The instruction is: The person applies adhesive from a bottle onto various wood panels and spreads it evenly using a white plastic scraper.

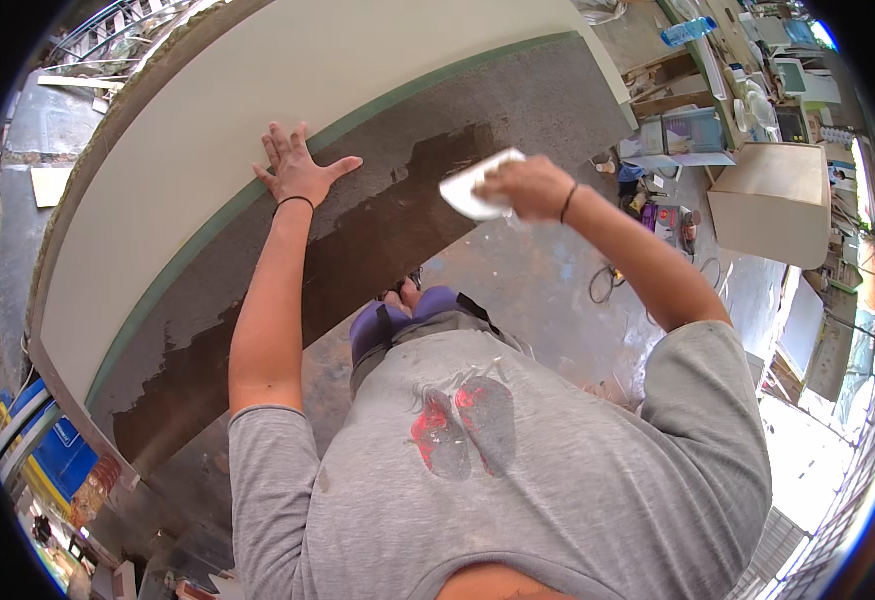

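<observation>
"White scraper (pixel 467 192), pointing where?"
"Left, from the right hand (pixel 529 188) gripping it, over the board (pixel 557 95)'s dark patch (pixel 357 240); long edge slants away rightward. Left hand (pixel 301 178) lies spread wide."

Left hand (pixel 304 178) around 10-11 o'clock of view, palm down, pressed flat, fingers (pixel 279 145) splayed toward 11, thumb (pixel 345 167) stuck out toward 3. Left forearm (pixel 269 310) at 9, running up toward 12, arm reaching well forward, looks nearly straight. Right hand (pixel 532 188) around 1 o'clock, back of hand up, fingers curled in a grip and pointing about 9, slightly blurred. Right forearm (pixel 632 245) around 2-3, angled toward 10, elbow out to the side. Hands well apart, forearms bare.
</observation>
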Motion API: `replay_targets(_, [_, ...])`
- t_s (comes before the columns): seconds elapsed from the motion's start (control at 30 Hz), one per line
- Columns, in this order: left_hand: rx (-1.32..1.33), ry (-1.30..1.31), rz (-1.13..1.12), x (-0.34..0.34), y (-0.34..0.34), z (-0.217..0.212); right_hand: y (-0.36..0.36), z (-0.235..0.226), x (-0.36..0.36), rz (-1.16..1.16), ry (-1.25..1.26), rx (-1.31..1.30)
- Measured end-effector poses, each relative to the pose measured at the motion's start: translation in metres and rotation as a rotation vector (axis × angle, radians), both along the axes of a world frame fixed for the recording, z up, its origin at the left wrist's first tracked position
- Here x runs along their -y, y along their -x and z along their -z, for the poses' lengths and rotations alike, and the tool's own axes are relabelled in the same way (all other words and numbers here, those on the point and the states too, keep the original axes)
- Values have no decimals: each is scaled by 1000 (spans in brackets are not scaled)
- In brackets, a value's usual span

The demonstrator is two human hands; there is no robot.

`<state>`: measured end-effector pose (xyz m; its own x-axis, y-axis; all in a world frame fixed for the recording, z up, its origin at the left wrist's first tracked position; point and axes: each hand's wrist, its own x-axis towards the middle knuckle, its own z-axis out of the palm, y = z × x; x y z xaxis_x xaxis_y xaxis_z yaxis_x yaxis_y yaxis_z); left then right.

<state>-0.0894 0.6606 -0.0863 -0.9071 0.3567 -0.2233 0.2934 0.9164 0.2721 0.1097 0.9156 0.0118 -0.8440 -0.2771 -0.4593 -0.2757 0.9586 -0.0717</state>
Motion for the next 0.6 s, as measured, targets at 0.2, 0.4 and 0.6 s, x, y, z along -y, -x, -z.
replay_targets(0.2, [11, 2, -6, -1, -2, -5, -52, -35, 21, 113, 116, 115])
replay_targets(0.4, [7, 32, -7, -8, -5, -12, -13, -32, -29, 142, 218, -397])
replay_targets(0.6, [45, 73, -89, -23, -6, -21, -96, 25, -17, -8, 35, -287])
